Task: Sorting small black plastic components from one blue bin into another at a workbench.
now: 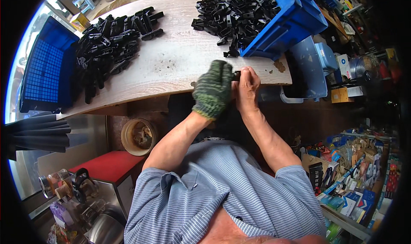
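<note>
My left hand (212,87), in a green-grey knit glove, and my bare right hand (248,87) meet just over the near edge of the table (175,38). Between them, touching both, sits a small black part (236,75), mostly hidden by my fingers. My right thumb and fingers are drawn narrow, pinching its right end; my gloved fingers are bunched together beside it, but I cannot tell how firmly they grip, since the glove covers their tips. Just beyond my hands lies the near end of a heap (235,19) of black pieces, which spills toward me out of a tipped blue crate (284,23), farther out and to the right of my right hand. Beside that crate, also right of my right hand, is a pale blue tub (315,68). Closer to the same hand, a brown patch (279,66) marks the tabletop. Well to the left of my gloved hand, and farther out, another pile (113,43) of black pieces covers the table, with a blue basket (45,70) tipped on its side at the pile's left. Below the table, nearer me and left of my left hand, stands a bucket (125,137).
</note>
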{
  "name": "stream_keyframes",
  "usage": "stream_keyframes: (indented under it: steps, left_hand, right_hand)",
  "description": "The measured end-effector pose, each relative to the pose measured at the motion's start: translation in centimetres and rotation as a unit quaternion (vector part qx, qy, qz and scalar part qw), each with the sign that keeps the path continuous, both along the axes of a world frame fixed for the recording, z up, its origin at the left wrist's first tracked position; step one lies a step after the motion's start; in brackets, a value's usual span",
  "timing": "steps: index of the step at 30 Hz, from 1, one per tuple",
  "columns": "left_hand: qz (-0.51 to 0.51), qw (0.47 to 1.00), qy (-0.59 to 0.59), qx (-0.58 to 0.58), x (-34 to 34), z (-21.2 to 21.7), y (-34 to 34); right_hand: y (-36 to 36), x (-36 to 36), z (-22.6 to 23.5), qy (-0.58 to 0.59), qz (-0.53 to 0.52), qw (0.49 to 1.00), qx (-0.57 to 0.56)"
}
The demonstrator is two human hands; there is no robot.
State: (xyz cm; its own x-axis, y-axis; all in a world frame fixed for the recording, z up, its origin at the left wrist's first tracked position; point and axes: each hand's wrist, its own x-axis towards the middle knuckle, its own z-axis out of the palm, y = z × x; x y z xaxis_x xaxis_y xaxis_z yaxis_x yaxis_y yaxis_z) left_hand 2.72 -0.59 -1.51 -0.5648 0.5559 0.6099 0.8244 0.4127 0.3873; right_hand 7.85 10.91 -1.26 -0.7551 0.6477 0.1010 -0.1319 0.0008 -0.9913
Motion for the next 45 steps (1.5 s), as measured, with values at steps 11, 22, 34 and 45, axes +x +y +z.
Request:
stream_keyframes:
  steps: [11, 22, 34, 45]
  left_hand:
    - [-0.077, 0.992, -0.09, 0.05, 0.7, 0.7, 1.5]
    - [0.003, 0.993, -0.014, -0.117, -6.0, 2.6, 2.7]
    - [0.02, 0.994, -0.026, -0.1, -6.5, 1.0, 1.1]
    - [-0.147, 0.795, -0.539, 0.235, -4.4, 1.4, 2.1]
  right_hand:
    - [0.6, 0.1, -0.1, 0.023, 0.02, 0.992, -0.124]
    - [10.5, 1.3, 5.0, -0.048, -0.23, 0.951, -0.199]
    - [11.7, 2.7, 4.6, -0.083, -0.145, 0.975, -0.144]
    - [3.6, -2.0, 2.2, -0.062, 0.121, 0.989, -0.051]
